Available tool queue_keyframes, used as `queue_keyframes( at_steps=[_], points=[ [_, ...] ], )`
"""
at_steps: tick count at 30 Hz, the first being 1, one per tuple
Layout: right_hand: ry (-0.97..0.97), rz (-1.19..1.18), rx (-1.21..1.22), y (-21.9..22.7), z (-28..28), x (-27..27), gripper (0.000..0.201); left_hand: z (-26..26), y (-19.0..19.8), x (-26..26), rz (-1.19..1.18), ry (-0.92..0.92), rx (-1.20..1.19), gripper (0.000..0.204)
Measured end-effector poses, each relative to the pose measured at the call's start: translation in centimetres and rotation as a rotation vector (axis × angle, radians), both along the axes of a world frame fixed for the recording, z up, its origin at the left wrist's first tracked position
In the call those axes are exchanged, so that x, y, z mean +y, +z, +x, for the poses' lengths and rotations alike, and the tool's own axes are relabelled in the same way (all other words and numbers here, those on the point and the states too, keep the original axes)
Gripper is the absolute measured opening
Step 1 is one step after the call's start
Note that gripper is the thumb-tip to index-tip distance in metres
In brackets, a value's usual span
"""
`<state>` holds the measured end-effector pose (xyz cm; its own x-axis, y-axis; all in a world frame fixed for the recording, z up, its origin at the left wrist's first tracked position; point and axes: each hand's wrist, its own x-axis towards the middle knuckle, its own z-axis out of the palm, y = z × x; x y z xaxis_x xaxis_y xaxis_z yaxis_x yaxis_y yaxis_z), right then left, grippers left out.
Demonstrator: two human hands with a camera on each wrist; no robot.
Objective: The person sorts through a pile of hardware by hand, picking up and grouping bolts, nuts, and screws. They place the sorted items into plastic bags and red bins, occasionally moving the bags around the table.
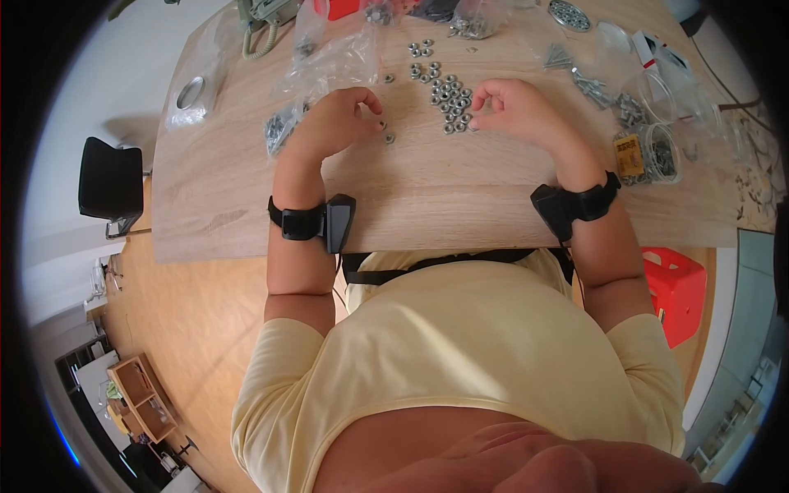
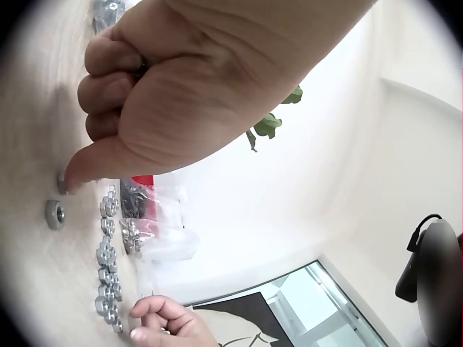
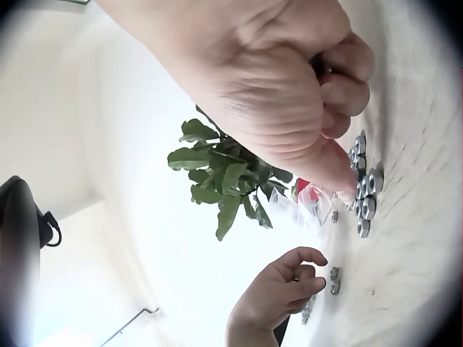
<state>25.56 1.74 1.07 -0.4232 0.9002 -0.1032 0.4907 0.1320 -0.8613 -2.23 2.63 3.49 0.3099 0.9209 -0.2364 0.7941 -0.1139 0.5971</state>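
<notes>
My left hand (image 1: 339, 123) is low over the table with its fingers loosely curled. Its thumb tip is right at a hex nut (image 2: 61, 182), and a second nut (image 1: 389, 138) lies just beside it. In the right wrist view, the index finger and thumb of this hand stand apart. My right hand (image 1: 518, 111) is at the right edge of a cluster of shiny metal nuts (image 1: 448, 97). Its thumb tip overlaps the nearest nuts in the right wrist view, and a gap shows between thumb and index finger in the left wrist view. Its other fingers are curled.
Plastic bags of hardware (image 1: 329, 66) lie at the back left. Bolts (image 1: 590, 89) are scattered at the right, near a clear tub (image 1: 662, 154) with a yellow label. A corded telephone (image 1: 267, 16) stands at the far left. The wooden table's front edge (image 1: 460, 249) is by my body.
</notes>
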Motion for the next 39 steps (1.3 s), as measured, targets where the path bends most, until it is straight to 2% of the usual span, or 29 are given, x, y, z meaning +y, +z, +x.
queue_keyframes(
  at_steps=[2, 3, 5, 9, 11, 12, 14, 15, 17, 18, 19, 20, 21, 22, 23, 24, 26, 27, 29, 33, 35, 39],
  points=[
    [-0.007, 0.130, -0.196, -0.5, -0.3, -0.2, 0.019, 0.1, 0.1, 0.0, -0.001, -0.007, 0.096, 0.022],
    [-0.006, 0.130, -0.195, -1.2, -0.3, -0.2, 0.019, 0.1, -0.3, 0.1, -0.001, -0.007, 0.096, 0.022],
    [0.006, 0.288, -0.191, -2.4, -0.4, -0.1, 0.020, -0.1, -1.3, 0.2, 0.043, -0.029, 0.073, 0.021],
    [0.001, 0.109, -0.242, -1.4, -0.6, 0.0, 0.020, 0.3, -1.5, 0.2, 0.052, -0.057, 0.066, 0.020],
    [0.024, 0.100, -0.215, -0.8, -0.6, 0.1, 0.016, 0.7, -1.0, 0.2, -0.106, 0.101, -0.166, 0.024],
    [0.025, 0.099, -0.215, -0.4, -0.2, 0.3, 0.016, 0.2, -0.6, 0.4, -0.107, 0.102, -0.167, 0.024],
    [0.024, -0.388, 0.612, 0.3, 1.0, 0.7, 0.012, -1.4, 0.1, 1.0, -0.684, 0.042, -1.085, 0.032],
    [0.024, -0.388, 0.612, 0.5, 1.2, 0.6, 0.012, -1.5, 0.2, 1.0, -0.683, 0.042, -1.085, 0.032],
    [0.076, -0.470, 1.132, 0.8, 1.4, 0.5, 0.011, -1.4, 0.6, 0.8, -0.577, 0.042, -1.229, 0.034],
    [0.076, -0.470, 1.132, 0.7, 1.3, 0.5, 0.011, -1.1, 0.9, 0.7, -0.552, 0.066, -1.194, 0.034],
    [-0.020, -0.385, 0.959, 0.5, 1.0, 0.5, 0.011, -1.2, 0.6, 0.9, -0.553, 0.066, -1.194, 0.034],
    [-0.114, -0.299, 0.784, 0.2, 0.8, 0.5, 0.011, -1.2, 0.2, 1.0, -0.442, 0.067, -0.899, 0.035],
    [-0.114, -0.299, 0.784, -0.2, 0.5, 0.5, 0.011, -1.2, 0.0, 1.2, -0.330, 0.066, -0.604, 0.036],
    [-0.091, -0.096, 0.440, -0.8, 0.3, 0.6, 0.012, -0.9, -0.3, 1.0, -0.331, 0.066, -0.604, 0.036],
    [-0.066, 0.104, 0.093, -0.8, -0.1, 0.5, 0.013, 0.0, -0.3, 0.4, -0.181, 0.050, -0.381, 0.035],
    [-0.066, 0.104, 0.093, -0.6, -0.4, 0.4, 0.013, 0.5, -0.3, 0.0, -0.032, 0.034, -0.158, 0.036],
    [-0.026, 0.146, -0.145, 0.0, -0.7, -0.2, 0.016, 0.6, 0.1, -0.2, -0.061, -0.024, -0.072, 0.033],
    [-0.025, 0.145, -0.146, -0.1, -0.7, -0.2, 0.016, 0.7, 0.3, -0.3, -0.088, -0.082, 0.016, 0.033],
    [0.035, 0.136, -0.269, -0.2, -0.9, -0.2, 0.020, 0.6, 0.1, -0.6, -0.067, -0.101, 0.041, 0.034],
    [0.055, 0.137, -0.291, -0.4, -1.0, -0.2, 0.021, 0.7, -0.5, -0.7, -0.038, -0.171, 0.141, 0.036],
    [0.052, 0.109, -0.373, 0.1, -1.1, -0.3, 0.021, 1.0, -0.7, -0.7, -0.017, -0.175, 0.135, 0.033],
    [0.030, 0.133, -0.361, -0.3, -1.1, -0.3, 0.020, 1.6, -1.4, -0.6, 0.038, -0.173, 0.078, 0.028]
  ],
)
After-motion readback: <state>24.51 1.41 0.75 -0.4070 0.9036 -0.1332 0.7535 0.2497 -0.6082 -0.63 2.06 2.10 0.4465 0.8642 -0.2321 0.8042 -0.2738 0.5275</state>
